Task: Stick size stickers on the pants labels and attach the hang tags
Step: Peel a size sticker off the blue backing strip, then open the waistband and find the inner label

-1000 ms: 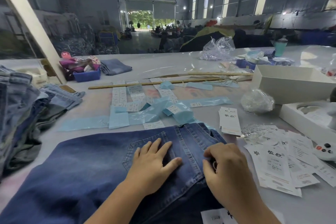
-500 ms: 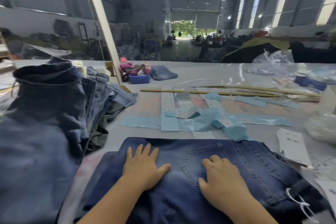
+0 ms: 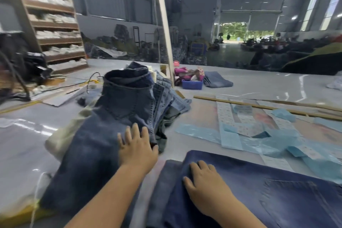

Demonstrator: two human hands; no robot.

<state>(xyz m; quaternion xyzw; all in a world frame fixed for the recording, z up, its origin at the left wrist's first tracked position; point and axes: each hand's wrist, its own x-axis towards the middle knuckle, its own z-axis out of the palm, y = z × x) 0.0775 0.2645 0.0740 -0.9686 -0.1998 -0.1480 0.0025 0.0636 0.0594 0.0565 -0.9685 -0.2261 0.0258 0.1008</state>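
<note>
A dark blue pair of jeans point(image 3: 277, 196) lies flat on the table in front of me, back pocket up. My right hand point(image 3: 201, 181) rests on its left part with the fingers bent down onto the denim. My left hand point(image 3: 137, 149) lies open with spread fingers on the stack of jeans point(image 3: 118, 116) piled at the left. Sheets of white size stickers point(image 3: 224, 112) lie beyond the jeans among strips of light blue backing paper point(image 3: 231, 138). No hang tags are in view.
Long wooden sticks point(image 3: 259, 106) lie across the table behind the sticker sheets. A blue tray point(image 3: 191, 84) and a folded pair of jeans point(image 3: 216, 79) sit further back near a slanted pole point(image 3: 164, 24). A shelf unit point(image 3: 53, 27) stands at the far left.
The view has swung left. My left hand left the flat jeans and reached onto the stack at the left. My right hand slid to the left part of the flat jeans.
</note>
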